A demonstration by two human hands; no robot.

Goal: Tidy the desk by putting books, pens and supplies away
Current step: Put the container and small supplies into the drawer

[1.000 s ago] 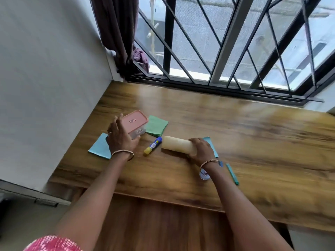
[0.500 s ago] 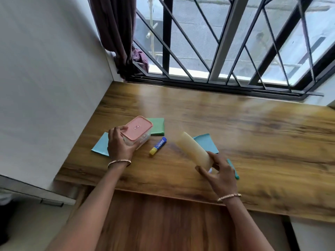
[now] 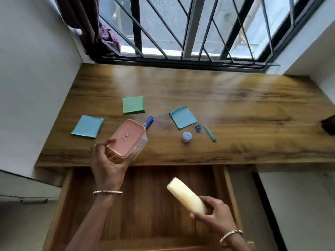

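My left hand (image 3: 108, 165) grips a clear plastic box with a pink lid (image 3: 127, 137), tilted, over the desk's front edge. My right hand (image 3: 213, 214) holds a cream cylindrical roll (image 3: 185, 195) above the open wooden drawer (image 3: 145, 205). On the wooden desk (image 3: 235, 98) lie a green paper pad (image 3: 133, 105), two blue paper pads (image 3: 88, 126) (image 3: 183, 117), a blue glue stick (image 3: 149, 121) partly behind the box, a small round blue-capped item (image 3: 187, 136), a small blue sharpener (image 3: 198, 128) and a teal pen (image 3: 210, 133).
A barred window (image 3: 181, 28) runs along the back of the desk, with a dark curtain (image 3: 81, 15) at its left. White walls close both sides. A dark object (image 3: 329, 124) sits at the desk's right edge. The drawer's inside looks bare.
Both hands have pulled back from the desk toward me. The box is lifted off the desk and the roll now hangs over the open drawer; the view shifted back.
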